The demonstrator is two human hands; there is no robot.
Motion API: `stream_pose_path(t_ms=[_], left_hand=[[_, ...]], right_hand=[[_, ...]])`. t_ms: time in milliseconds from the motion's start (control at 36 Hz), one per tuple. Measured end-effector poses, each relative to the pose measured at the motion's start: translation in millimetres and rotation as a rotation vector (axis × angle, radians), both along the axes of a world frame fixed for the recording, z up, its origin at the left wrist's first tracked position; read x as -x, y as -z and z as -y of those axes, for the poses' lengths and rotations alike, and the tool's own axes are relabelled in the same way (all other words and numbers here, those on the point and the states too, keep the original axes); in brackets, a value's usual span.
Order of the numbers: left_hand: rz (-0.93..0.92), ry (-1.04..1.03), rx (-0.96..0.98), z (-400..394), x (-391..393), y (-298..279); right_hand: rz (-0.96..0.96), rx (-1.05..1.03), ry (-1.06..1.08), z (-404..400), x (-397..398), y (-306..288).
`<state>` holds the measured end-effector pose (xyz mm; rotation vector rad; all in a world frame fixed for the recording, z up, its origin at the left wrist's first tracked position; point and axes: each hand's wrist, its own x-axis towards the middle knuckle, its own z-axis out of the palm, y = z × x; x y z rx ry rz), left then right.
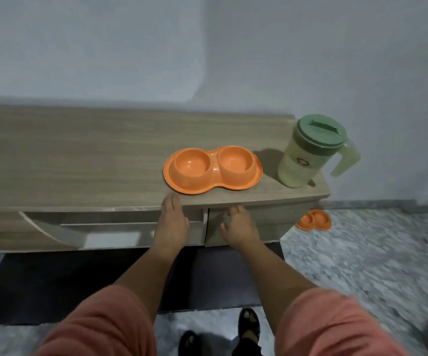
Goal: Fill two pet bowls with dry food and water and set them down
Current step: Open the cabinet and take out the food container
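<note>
An orange double pet bowl (pixel 212 170) sits on the wooden cabinet top (pixel 79 160), both wells empty. To its right stands a pale green pitcher (pixel 310 155) with a darker green lid, handle pointing right. A second orange double bowl (pixel 314 220) lies on the floor beside the cabinet's right end. My left hand (pixel 172 222) reaches to the cabinet's front edge just below the bowl, fingers extended, holding nothing. My right hand (pixel 238 228) hangs in front of the right drawer, fingers loosely spread and empty.
The cabinet has two drawer fronts (pixel 248 222) below its top. A dark mat (pixel 53 283) lies on the speckled floor (pixel 361 253) before it. My feet in dark sandals (pixel 248 327) are at the bottom. A plain wall rises behind.
</note>
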<state>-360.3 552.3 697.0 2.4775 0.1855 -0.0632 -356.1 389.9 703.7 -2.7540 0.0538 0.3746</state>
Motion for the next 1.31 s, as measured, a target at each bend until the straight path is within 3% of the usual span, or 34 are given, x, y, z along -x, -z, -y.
stream_pose_path(t_ms=[56, 139, 278, 444, 639, 889, 1000, 1167, 1306], left_hand=[[0.01, 0.025, -0.003, 0, 4, 6], [-0.015, 0.107, -0.244, -3, 7, 17], [-0.037, 0.17, -0.445, -6, 9, 29], [-0.039, 0.192, -0.562, -6, 9, 36], [-0.076, 0.212, -0.58, -6, 9, 35], [-0.104, 0.184, -0.441, -3, 9, 30], [-0.084, 0.24, -0.449, 4, 12, 25], [-0.047, 0.317, -0.432, 25, 12, 23], [-0.049, 0.268, -0.368, 35, 11, 28]], right_hand=[[-0.095, 0.054, -0.093, -7, 1, 2], [-0.179, 0.182, -0.236, -15, 3, 3], [-0.177, 0.348, -0.402, -27, 2, 11], [-0.173, 0.503, -0.438, -38, -5, 19], [-0.187, 0.65, -0.443, -43, -2, 23], [-0.035, 0.72, -0.49, -36, 18, 26], [0.023, 0.63, -0.476, -31, 29, 32], [0.14, 0.258, -0.397, -26, 42, 28], [0.271, 0.118, -0.088, -20, 50, 20]])
